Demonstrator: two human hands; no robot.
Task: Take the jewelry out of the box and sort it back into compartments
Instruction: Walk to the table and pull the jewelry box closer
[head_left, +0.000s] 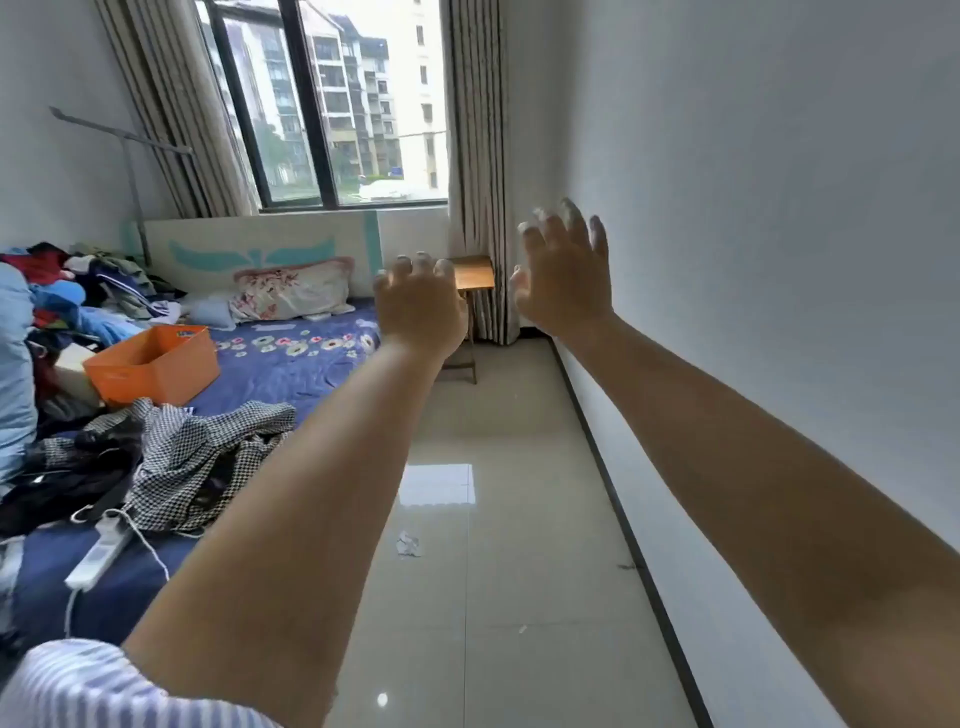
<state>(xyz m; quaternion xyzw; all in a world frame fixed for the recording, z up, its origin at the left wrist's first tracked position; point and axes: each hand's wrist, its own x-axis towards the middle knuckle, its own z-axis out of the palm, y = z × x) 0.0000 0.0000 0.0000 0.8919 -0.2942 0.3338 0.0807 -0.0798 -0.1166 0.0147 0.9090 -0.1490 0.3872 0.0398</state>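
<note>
Walls of plain white and a glossy tiled floor fill most of the view, with a dark-framed window at the far end between 2 beige curtains. Along the left side lies a bed with a blue flowered sheet, heaped with clothes at its far left edge and a checked garment nearer the camera. Both bare arms reach forward at chest height over the floor, well apart from the bed. The left hand shows its back, fingers curled loosely and spread, holding nothing. The right hand is raised a little higher, fingers splayed and empty, near the right wall. An orange box sits open on the sheet beside the clothes pile; its contents cannot be made out, and no jewelry can be picked out anywhere. A flowered pillow rests against the headboard. A small wooden table stands by the right curtain, partly behind the left hand. A white power strip lies on the bed's near end, and a crumpled scrap of paper lies on the floor.
</note>
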